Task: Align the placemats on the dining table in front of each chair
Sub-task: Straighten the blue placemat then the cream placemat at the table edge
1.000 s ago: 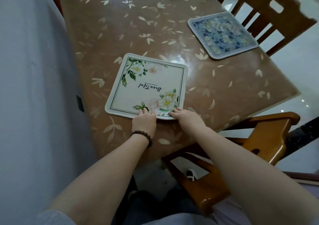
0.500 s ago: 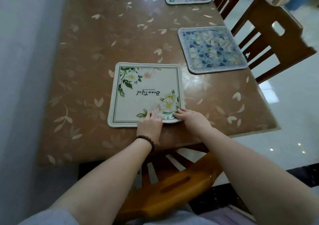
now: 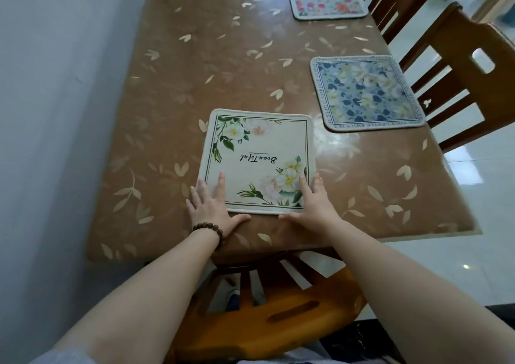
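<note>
White floral placemat (image 3: 257,160) flat near tabletop (image 3: 172,90) near edge, before chair (image 3: 267,316). Left hand (image 3: 211,204), right hand (image 3: 312,199) spread flat on near corners. Judged thin, light, flexible; slides easily w/ palms at corners.

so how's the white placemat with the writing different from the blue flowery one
The white placemat has a cream ground with flowers only in two corners and script in the middle; the blue placemat is covered in flowers, with lettering round its border. The white one lies at the table's near end before the near chair, both hands on its near corners, left hand and right hand; the blue one lies untouched at the right edge. Both are squarish, round-cornered and flat.
</note>
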Available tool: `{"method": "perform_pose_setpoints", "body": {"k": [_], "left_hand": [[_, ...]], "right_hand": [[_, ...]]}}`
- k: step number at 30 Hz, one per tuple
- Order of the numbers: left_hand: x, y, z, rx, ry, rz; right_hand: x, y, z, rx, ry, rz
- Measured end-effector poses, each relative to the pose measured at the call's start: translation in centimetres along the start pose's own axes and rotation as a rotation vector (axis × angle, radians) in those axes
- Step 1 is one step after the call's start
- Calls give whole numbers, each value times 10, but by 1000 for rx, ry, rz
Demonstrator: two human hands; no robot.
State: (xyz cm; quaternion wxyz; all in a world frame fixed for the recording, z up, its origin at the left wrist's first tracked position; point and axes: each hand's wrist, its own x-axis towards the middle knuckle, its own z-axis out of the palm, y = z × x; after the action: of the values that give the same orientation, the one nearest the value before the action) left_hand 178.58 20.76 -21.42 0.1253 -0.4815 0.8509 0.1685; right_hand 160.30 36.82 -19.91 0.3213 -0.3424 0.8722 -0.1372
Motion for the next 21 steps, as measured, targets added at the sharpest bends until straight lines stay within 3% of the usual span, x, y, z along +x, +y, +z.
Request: {"method": "perform_pose_setpoints", "body": {"k": [6,14,19,21], "left_hand": [[28,-26,-17,46,0,96],[63,-52,-35,-93,58,-7],[44,-40,-18,-111,121,21],[36,-29,-12,-107,101,17]], "right_hand": [[-3,-37,29,32,65,95],[-16,-98,79,13,32,45],[2,-87,50,-46,224,-22],[23,-73,22,-77,230,-35]]}}
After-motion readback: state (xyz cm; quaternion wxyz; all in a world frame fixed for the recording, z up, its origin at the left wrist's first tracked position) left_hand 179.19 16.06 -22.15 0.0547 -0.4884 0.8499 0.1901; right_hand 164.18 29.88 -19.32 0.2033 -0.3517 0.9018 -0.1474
